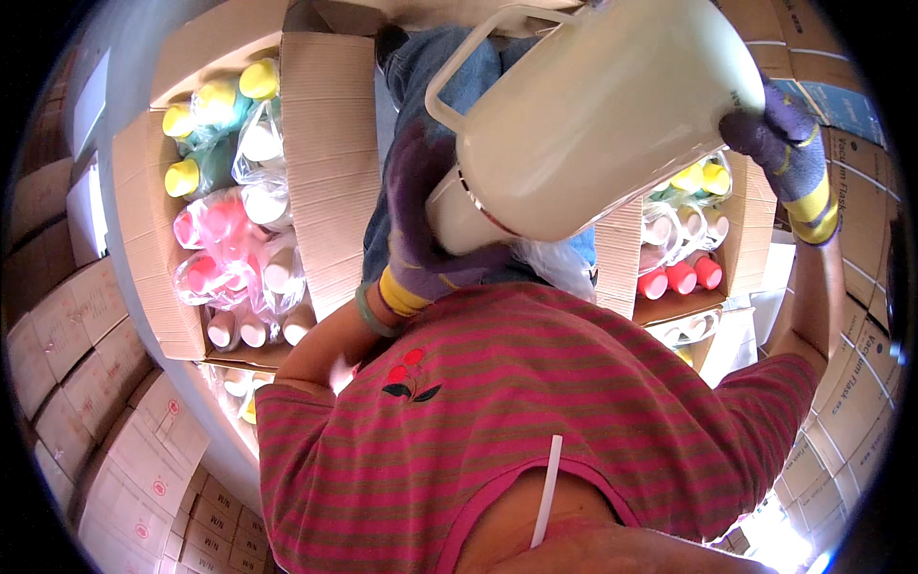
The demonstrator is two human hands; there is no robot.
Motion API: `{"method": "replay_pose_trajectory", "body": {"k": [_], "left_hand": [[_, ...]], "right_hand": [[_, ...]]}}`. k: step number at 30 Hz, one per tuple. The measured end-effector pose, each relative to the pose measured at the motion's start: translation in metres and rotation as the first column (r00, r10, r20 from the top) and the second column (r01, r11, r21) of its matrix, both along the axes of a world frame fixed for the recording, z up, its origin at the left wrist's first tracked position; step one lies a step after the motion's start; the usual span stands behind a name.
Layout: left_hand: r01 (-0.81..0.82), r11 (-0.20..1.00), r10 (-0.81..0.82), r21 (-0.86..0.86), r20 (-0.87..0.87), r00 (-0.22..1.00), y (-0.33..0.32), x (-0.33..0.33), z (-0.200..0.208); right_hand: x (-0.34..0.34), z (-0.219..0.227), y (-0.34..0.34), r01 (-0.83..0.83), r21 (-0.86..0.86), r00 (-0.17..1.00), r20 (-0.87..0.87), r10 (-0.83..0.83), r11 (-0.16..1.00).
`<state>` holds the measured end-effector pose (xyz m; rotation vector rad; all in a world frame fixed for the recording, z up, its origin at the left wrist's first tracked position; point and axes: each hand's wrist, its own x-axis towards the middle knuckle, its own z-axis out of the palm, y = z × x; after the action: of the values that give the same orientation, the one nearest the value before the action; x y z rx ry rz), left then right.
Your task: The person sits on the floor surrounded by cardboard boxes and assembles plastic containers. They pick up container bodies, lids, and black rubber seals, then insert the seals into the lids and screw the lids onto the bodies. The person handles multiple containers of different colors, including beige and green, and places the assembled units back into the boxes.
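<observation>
A large cream vacuum flask [602,124] lies tilted across the upper middle, above my lap, its looped handle [449,81] toward the upper left. My left hand [421,215], in a purple and yellow work glove, is wrapped round the flask's narrow lower-left end. At the wide upper-right end, my right hand [789,143] in a matching glove presses its fingers against the rim; part of this hand is behind the flask. Crumpled clear plastic [555,266] shows below the flask, over my jeans.
On the left, an open carton [330,172] holds several plastic-wrapped flasks with yellow, pink and pale tops. Another open carton [755,239] on the right holds similar ones. Stacked closed boxes line the left [143,459] and right [856,373] sides.
</observation>
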<state>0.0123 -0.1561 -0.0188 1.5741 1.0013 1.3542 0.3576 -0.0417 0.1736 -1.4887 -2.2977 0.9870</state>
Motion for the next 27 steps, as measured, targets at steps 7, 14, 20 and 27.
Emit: {"method": "replay_pose_trajectory", "body": {"k": [7, 14, 20, 27], "left_hand": [[0.175, 0.977, -0.188, -0.119, -0.102, 0.977, -0.004, 0.029, -0.015], [0.121, 0.993, -0.092, -0.010, -0.709, 0.699, -0.023, 0.018, -0.013], [0.134, 0.982, -0.187, -0.133, -0.594, 0.782, 0.003, -0.069, 0.039], [0.091, 0.989, 0.016, 0.118, -0.692, 0.722, 0.304, -0.034, -0.060]], "right_hand": [[-0.069, 0.027, 0.009, -0.091, 0.128, 0.899, 0.438, 0.026, 0.988], [-0.178, 0.002, 0.011, -0.581, 0.030, 0.596, 0.696, 0.400, 0.813], [-0.207, -0.037, 0.045, -0.762, 0.060, 0.545, 0.597, 0.588, 0.645], [-0.216, -0.031, 0.104, -0.714, -0.284, 0.591, 0.248, 0.768, 0.640]]}}
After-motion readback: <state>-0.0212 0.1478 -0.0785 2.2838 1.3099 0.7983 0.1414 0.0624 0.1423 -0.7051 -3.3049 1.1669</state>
